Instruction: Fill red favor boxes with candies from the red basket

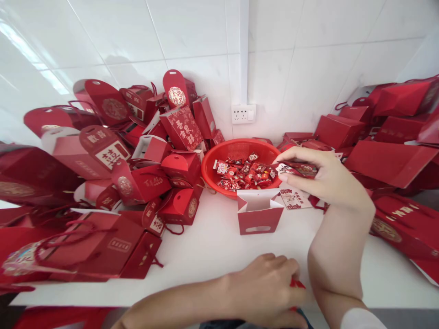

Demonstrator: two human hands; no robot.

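Note:
My right hand [324, 176] is raised beside the right rim of a red plastic basket [214, 183]. Its thumb and fingers pinch a dark red printed packet [300, 169] with a white figure at one end. Small red-wrapped candies [245, 171] fill the bottom of the basket. Low over the table's front edge, my left hand [269, 290] is curled closed. Bits of a red wrapped piece [297, 284] stick out from its fingers; the rest is hidden. Between the hands and basket stands a red paper box [259, 221] with its top open and a slot in its front.
Red gift boxes [181, 128] are heaped on the left, many with cord handles. More red boxes [387, 160] pile up on the right. A printed card [295, 199] lies behind the open box. A socket [243, 114] is fixed to the tiled wall above the white table [206, 256].

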